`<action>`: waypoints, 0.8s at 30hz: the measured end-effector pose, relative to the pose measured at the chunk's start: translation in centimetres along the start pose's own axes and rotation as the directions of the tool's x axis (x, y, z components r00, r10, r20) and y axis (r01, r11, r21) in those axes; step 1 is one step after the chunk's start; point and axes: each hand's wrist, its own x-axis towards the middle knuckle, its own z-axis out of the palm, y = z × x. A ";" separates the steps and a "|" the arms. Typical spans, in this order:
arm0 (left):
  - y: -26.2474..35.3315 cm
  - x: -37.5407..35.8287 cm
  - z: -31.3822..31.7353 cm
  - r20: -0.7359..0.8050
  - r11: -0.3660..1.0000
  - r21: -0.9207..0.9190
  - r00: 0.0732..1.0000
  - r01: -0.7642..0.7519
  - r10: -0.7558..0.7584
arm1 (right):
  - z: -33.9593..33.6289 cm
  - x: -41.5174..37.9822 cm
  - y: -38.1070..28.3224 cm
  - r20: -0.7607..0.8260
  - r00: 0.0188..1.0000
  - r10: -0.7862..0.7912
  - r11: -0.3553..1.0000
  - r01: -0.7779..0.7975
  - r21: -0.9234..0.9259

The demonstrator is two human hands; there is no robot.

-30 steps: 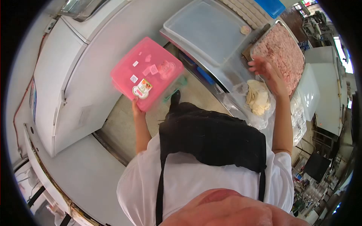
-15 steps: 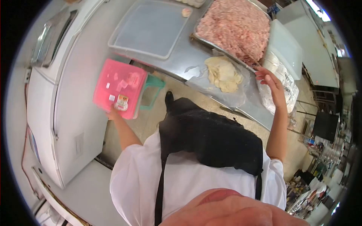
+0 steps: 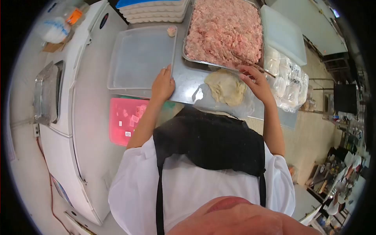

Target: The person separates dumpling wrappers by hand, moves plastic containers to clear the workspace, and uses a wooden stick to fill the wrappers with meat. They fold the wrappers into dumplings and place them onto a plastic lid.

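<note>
My left hand point(image 3: 163, 84) rests at the right front edge of a shallow translucent plastic tray point(image 3: 137, 58), fingers pointing forward and nothing held in them. One small pinkish dumpling point(image 3: 171, 31) sits in that tray's far right corner. By the near right corner of a metal tray of ground meat point(image 3: 223, 31), my right hand point(image 3: 254, 80) has its thumb and fingers apart. A thin stick-like handle point(image 3: 268, 73) runs out from the meat just above these fingers. Pale dough wrappers point(image 3: 227, 88) lie on a plastic sheet between my hands.
A pink-lidded container point(image 3: 119, 121) stands low at the left, beside a white fridge point(image 3: 94, 94). Stacked white trays point(image 3: 154, 11) are behind the plastic tray. At the right are wrapped white packages point(image 3: 288, 84) and a translucent bin point(image 3: 284, 35) on the metal table.
My left hand has let go of the pink-lidded container and moved up to the plastic tray's edge. My right hand has shifted closer to the wrappers, and the view has turned.
</note>
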 end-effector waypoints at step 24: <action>12.7 5.3 -4.1 -0.440 0.831 -0.255 0.825 -0.494 0.355 | -7.5 -2.4 5.1 -0.071 0.996 -0.060 0.996 0.055 -0.064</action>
